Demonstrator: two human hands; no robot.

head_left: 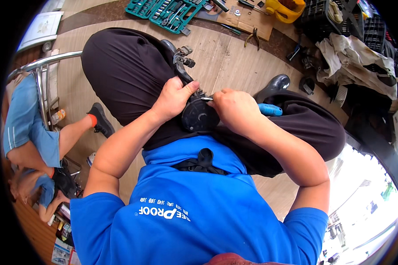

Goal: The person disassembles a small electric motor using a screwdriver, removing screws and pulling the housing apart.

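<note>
A black mechanical part with a round, disc-shaped housing (200,115) and a curved arm (181,70) rests in my lap between my thighs. My left hand (173,98) grips it where the arm joins the disc, thumb pressed on top. In my right hand (235,110) is a screwdriver (270,110), its blue handle sticking out to the right of the palm. Its metal tip touches or lies very near the upper edge of the disc, beside my left thumb. My right fingers partly cover the blade and the contact spot.
On the floor ahead lie a green socket-tool case (174,15), pliers (253,39) on cardboard, and a yellow container (285,9). A crumpled beige cloth (358,62) and black crates (325,20) stand at far right. Another person's leg (73,134) extends from the left.
</note>
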